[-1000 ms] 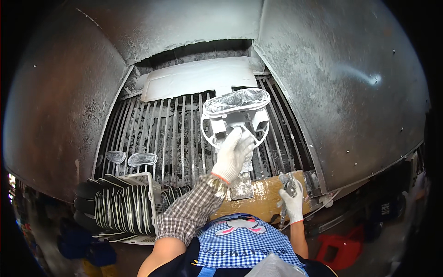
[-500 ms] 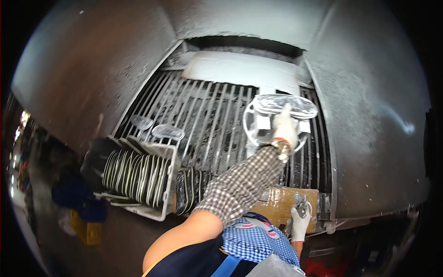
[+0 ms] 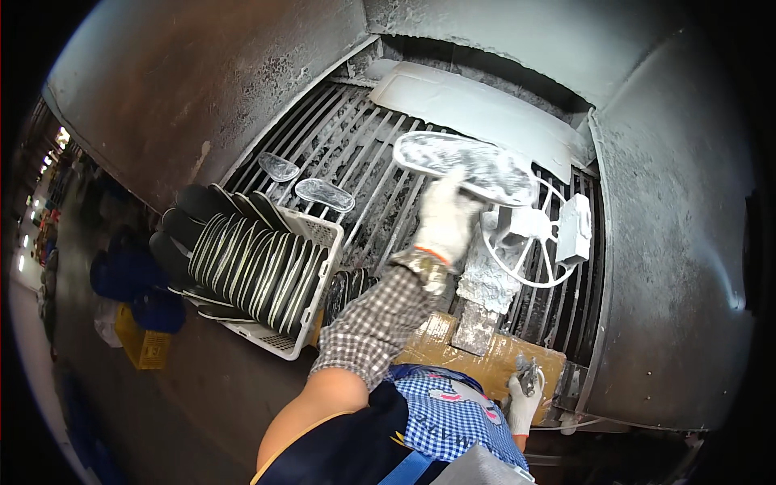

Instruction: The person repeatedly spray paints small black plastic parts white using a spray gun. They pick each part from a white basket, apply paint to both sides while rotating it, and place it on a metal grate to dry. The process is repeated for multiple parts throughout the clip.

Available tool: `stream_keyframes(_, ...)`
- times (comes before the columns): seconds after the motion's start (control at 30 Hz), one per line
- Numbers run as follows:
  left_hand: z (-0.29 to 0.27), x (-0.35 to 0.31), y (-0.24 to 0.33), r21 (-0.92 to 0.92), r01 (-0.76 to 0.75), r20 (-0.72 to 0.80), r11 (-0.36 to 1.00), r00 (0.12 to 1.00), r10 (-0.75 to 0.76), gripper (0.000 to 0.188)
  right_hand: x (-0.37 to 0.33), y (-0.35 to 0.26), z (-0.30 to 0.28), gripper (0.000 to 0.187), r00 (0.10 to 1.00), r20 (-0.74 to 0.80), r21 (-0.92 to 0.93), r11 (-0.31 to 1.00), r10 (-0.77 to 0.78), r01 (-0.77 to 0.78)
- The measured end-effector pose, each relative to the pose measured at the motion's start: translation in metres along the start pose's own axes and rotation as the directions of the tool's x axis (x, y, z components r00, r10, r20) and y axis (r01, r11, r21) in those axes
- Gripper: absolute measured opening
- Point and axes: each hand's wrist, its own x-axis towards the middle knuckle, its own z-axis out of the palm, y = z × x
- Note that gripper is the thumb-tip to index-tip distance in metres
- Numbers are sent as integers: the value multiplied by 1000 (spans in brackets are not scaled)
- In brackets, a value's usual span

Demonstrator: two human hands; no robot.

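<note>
Lifted since before, the sole (image 3: 467, 166) (powder-coated) now sits atop the wheel stand (image 3: 529, 238), left hand (image 3: 444, 218) grasping its edge; right hand (image 3: 525, 400) stays clenched on a spray gun (image 3: 527, 373) by the cardboard (image 3: 453, 356).

White work gloves (image 3: 443, 218), a grey checked sleeve (image 3: 380, 319), blue gingham apron (image 3: 453, 420).

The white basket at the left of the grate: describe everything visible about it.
The white basket looks like perforated plastic, rectangular, with a lattice wall facing the grate. It sits tilted at the grate's lower left edge, packed with dark shoe soles standing on edge in a tight row, pale stripes along their rims. More soles stick out beyond its left side. No hand touches it; the gloved left hand is apart, to its right.
</note>
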Motion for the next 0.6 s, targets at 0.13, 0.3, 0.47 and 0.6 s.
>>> stream_keyframes(0.13, -87, 17, 24, 57, -30, -302, 998, 952, 46, 38, -7, -39, 12, 41, 991, 69, -47, 993, 114, -111)
stream_keyframes(0.3, -241, 39, -29, -166, 171, -466, 971, 855, -230, 38, 7, -35, 20, 37, 990, 122, -65, 996, 63, -56)
stream_keyframes(0.47, -295, 9, -73, -41, 413, -617, 910, 706, -348, 28, 20, -13, 20, 30, 991, 133, -117, 993, 17, -1)
stream_keyframes(0.6, -280, 27, -69, -208, 313, -515, 927, 771, -376, 30, 12, -22, 22, 27, 995, 94, -128, 992, 32, -20)
